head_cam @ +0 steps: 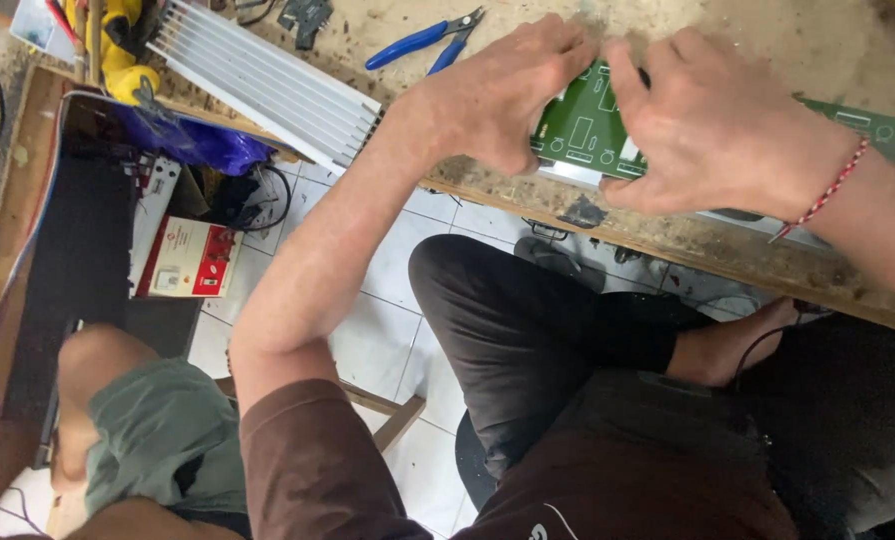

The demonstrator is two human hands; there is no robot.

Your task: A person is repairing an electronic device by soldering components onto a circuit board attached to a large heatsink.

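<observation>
Two hands on the board: left hand and right hand curl fingers tight round it; pressing too hard could crack it at the bench edge.

Green circuit board, white component outlines, lies flat at front edge of wooden workbench, long side along it.

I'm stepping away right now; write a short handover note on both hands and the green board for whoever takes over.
Left hand: gripping the left end of the green circuit board at the workbench edge.
Right hand: clamped over the board's middle, red string on the wrist.
Board lies flat on the bench, extending right.
Blue-handled pliers and a finned aluminium heatsink lie unused to the left.
Done or left: cannot tell; the hands hide the work area.
</observation>
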